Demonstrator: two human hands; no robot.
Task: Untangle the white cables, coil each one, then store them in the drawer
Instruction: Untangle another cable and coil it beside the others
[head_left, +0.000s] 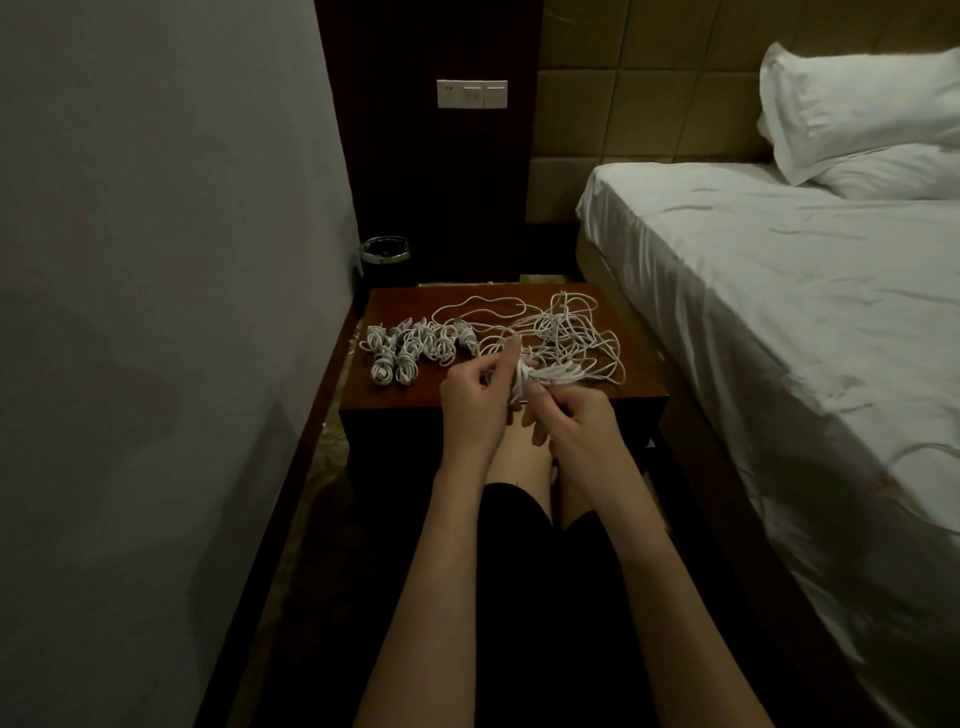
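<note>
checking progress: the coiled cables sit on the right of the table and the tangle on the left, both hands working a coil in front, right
Sides are swapped. The head view shows the coiled cables on the left of the table and the tangle on the right. Both hands, left hand and right hand, do work a coil in front.

Coiled cables left on the nightstand, tangled cables right, bin behind, bed right.

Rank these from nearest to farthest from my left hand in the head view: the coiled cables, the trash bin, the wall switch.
From the left hand:
1. Coiled cables, on the nightstand, just left.
2. Trash bin, on the floor behind the nightstand.
3. Wall switch, high on the dark panel.
</note>
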